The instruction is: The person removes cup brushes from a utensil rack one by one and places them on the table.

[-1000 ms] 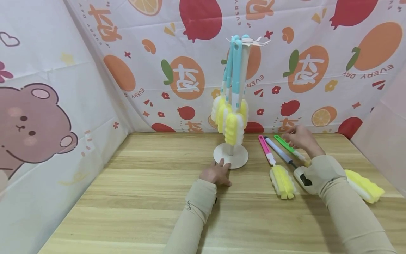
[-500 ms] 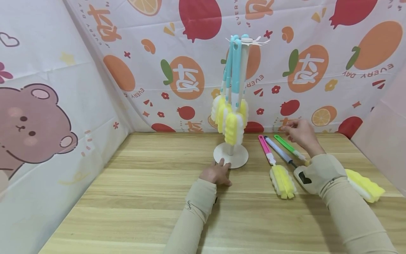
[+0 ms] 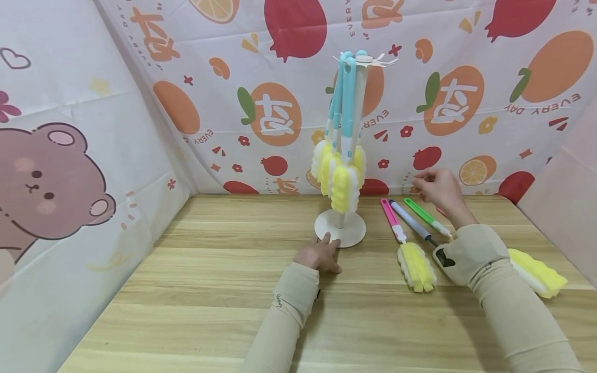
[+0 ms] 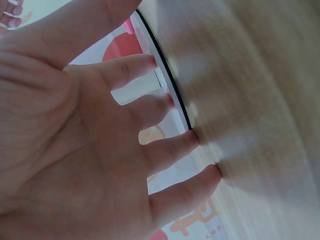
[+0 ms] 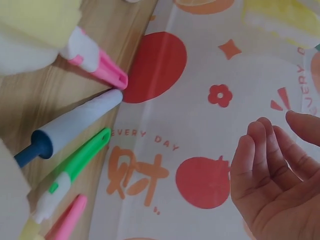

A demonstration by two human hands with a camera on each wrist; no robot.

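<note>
The fingertips of my left hand [image 3: 318, 255] rest on the near edge of a white stand's round base [image 3: 353, 234]. Spread, fairly straight fingers show in the left wrist view. From the stand's top hang several blue-handled sponge brushes [image 3: 346, 178], yellow and white at the head. Holding nothing, my right hand [image 3: 440, 192] hovers above the handle end of a green-handled brush [image 3: 421, 211], fingers loosely bent. Alongside lie a pink-handled sponge brush [image 3: 416, 267] and a brush with a pale blue-grey handle [image 3: 409, 219]. My right forearm hides parts of these brushes.
Another pink handle [image 5: 70, 220] lies beside the green one. A yellow and white sponge head [image 3: 536, 273] rests right of my forearm. White prongs [image 3: 382, 62] stick out from the stand's top right. A fruit-printed cloth [image 3: 280, 166] hangs behind the wooden table [image 3: 210, 290].
My right hand has risen slightly away from the green handle, and a bit of the pink handle beneath it now shows. My left hand stays on the base.
</note>
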